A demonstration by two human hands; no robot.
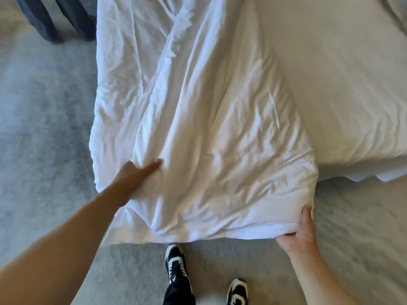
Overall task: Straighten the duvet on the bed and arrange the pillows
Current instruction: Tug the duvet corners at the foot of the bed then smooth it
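A white, wrinkled duvet [198, 119] lies bunched over the left half of the bed, its near edge hanging over the bed's foot toward me. My left hand [134, 179] grips a fold of the duvet near its lower left edge, thumb on top. At the lower right corner my right hand [301, 230] pinches the duvet's hem, fingers underneath. To the right, the bare white sheet of the bed [341, 89] is uncovered. A grey pillow corner [398, 12] shows at the top right edge.
Grey carpet [44, 128] surrounds the bed. My black-and-white shoes [176, 265] stand just below the duvet's edge. A dark blue piece of furniture or fabric [55, 18] sits on the floor at the top left, beside the bed.
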